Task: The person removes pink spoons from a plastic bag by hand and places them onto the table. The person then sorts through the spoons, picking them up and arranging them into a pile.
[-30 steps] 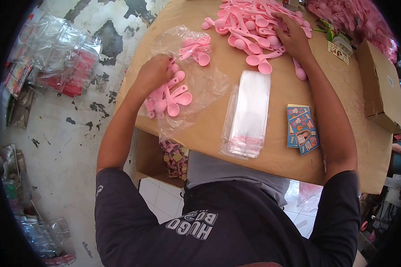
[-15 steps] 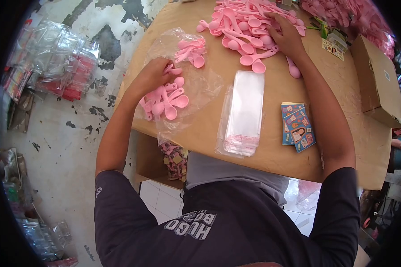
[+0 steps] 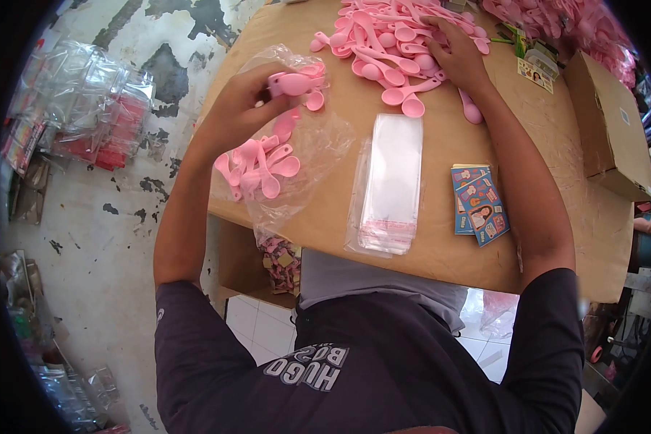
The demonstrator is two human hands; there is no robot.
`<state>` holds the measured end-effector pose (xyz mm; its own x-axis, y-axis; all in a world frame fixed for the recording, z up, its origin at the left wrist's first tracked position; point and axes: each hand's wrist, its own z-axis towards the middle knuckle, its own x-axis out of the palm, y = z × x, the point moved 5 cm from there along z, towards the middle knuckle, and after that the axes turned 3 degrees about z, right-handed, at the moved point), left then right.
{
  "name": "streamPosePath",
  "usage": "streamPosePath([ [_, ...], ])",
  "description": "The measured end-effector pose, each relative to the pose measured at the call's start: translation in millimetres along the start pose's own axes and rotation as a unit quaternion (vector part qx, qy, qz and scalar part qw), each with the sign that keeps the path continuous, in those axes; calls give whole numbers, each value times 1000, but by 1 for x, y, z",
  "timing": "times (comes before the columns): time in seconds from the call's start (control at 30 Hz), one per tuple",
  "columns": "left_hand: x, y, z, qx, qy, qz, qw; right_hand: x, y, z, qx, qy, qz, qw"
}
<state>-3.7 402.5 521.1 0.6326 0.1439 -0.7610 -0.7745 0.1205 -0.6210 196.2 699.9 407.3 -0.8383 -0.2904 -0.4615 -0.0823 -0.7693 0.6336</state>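
- Left hand point(image 3: 242, 108): lifted above the table point(image 3: 441, 246), fingers closed around a pink spoon point(image 3: 295, 83); its long axis runs roughly 9-to-3 o'clock, which end is the bowl cannot be told.
- Loose pink spoons point(image 3: 257, 166) lie on a clear plastic bag point(image 3: 318, 145) at 6 o'clock of that hand.
- Right hand point(image 3: 456, 61): pressed palm-down on the spoon pile point(image 3: 383, 43), gripping nothing that can be seen.
- Stack of clear sleeves point(image 3: 392, 181), long axis 12-to-6 o'clock; printed cards point(image 3: 479, 205) at its 3 o'clock, writing unreadable.
- Shirt point(image 3: 369, 369): "HUGO BOSS", seen upside down.
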Motion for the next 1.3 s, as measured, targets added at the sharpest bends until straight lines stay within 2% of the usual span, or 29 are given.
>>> streamPosePath([
  [0.07,9,-4,15,17,6,-10,1000,0,-3,1,-22,-10,-11,1000],
  [0.13,21,-9,33,48,30,109,992,2,-3,3,-50,-20,-20,998],
  [0.17,25,-9,42,48,26,110,992,1,-4,2,-52,-20,-20,998],
  [0.27,27,-20,68,200,-52,214,955,0,-2,2,-50,-17,-15,999],
  [0.3,30,-19,74,200,-52,214,955,0,-2,1,-43,-16,-8,999],
  [0.37,24,-21,79,203,-190,254,926,0,-2,2,-43,-15,-7,999],
  [0.4,24,-21,77,203,-188,254,927,0,-2,2,-43,-14,-5,999],
  [0.5,17,-18,65,176,-189,240,936,0,-3,1,-33,-12,-8,999],
  [0.57,11,-13,48,159,-86,247,952,0,-4,2,-30,-15,-5,999],
  [0.6,3,-16,37,157,-83,246,953,0,-3,1,-32,-15,-4,999],
  [0.67,-3,3,18,-71,74,224,969,-1,0,-1,-19,-19,8,1000],
  [0.7,-8,6,7,-73,75,223,969,0,-1,-1,-11,-24,18,999],
  [0.77,-8,19,-15,-99,156,227,956,0,-1,-1,-19,-26,1,999],
  [0.83,-9,29,-33,-118,155,235,952,0,-3,0,-29,-28,-17,999],
  [0.93,-9,31,-47,-89,135,274,948,1,-7,2,-48,-26,-15,998],
  [1.0,-5,33,-52,-160,166,256,939,3,-9,2,-43,-18,-7,999],
  [1.13,-4,47,-53,-170,157,299,926,3,-11,3,-44,-18,6,999],
  [1.2,-9,54,-56,-215,154,224,938,2,-9,2,-37,-12,-1,999],
  [1.23,-12,56,-59,-215,155,224,938,2,-9,2,-37,-12,-1,999],
  [1.3,-18,61,-67,-211,119,140,960,2,-8,2,-31,-13,-1,999],
])
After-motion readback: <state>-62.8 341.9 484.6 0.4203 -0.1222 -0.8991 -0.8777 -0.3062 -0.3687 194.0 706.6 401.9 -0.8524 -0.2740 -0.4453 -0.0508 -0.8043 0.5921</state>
